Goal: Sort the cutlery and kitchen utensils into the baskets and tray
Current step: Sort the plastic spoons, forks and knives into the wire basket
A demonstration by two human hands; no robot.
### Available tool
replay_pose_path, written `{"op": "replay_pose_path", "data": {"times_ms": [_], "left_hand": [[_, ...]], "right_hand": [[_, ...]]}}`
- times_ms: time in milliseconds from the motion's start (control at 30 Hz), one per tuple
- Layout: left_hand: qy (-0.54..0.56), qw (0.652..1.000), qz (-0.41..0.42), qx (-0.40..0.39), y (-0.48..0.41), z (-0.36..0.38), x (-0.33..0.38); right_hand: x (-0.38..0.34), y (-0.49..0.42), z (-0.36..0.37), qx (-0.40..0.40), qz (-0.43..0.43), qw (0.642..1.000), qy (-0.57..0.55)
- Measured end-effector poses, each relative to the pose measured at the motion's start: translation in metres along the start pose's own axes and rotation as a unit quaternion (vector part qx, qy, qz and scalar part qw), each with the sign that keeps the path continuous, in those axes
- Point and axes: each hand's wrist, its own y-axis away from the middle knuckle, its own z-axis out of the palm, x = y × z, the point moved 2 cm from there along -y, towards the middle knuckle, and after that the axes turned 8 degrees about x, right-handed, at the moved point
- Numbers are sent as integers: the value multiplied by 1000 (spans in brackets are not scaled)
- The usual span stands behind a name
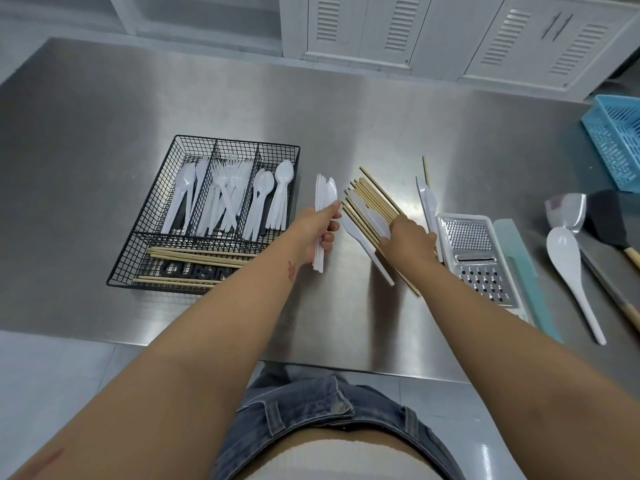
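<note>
The left hand point(320, 230) was clamped round a stack of white plastic knives point(325, 199), thumb on top and fingers curled beneath, holding them just off the tray's right edge. The right hand point(408, 237) was down on the loose chopsticks point(372, 206), its fingers curled over the fanned bundle on the steel table point(104, 133). That pile held well over ten sticks, too crowded for me to count exactly. One more white knife point(363, 251) lay slanting under it.

The black wire tray point(294, 157) had four compartments. The long front one held several chopsticks and a black sign reading "CUISIN", the rest hidden by the forearm. Behind it came spoons, forks, then spoons again.

To the right lay one metal grater point(478, 258) and one big white serving spoon point(568, 265). One stray stick point(425, 169) lay farther back. At the far right edge sat one blue basket point(616, 147).
</note>
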Motion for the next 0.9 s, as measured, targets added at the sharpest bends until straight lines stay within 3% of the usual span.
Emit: {"op": "replay_pose_path", "data": {"times_ms": [267, 367, 467, 600, 733, 900], "left_hand": [[6, 1000, 0, 14, 0, 0, -2], [24, 999, 9, 33, -2, -1, -1], [46, 996, 42, 67, -4, 1, 1], [89, 990, 75, 74, -7, 4, 4], [100, 987, 82, 96, -9, 5, 6], [71, 987, 98, 106, -11, 3, 8]], "right_hand": [[-1, 0, -5, 12, 0, 1000, 14], [-5, 1, -10, 12, -30, 995, -96], [-16, 2, -17, -54, -66, 970, -227], [-31, 8, -21, -129, -97, 942, -294], [-32, 8, -23, -149, -71, 922, -351], [-23, 3, -28, -92, 7, 915, -392]]}}
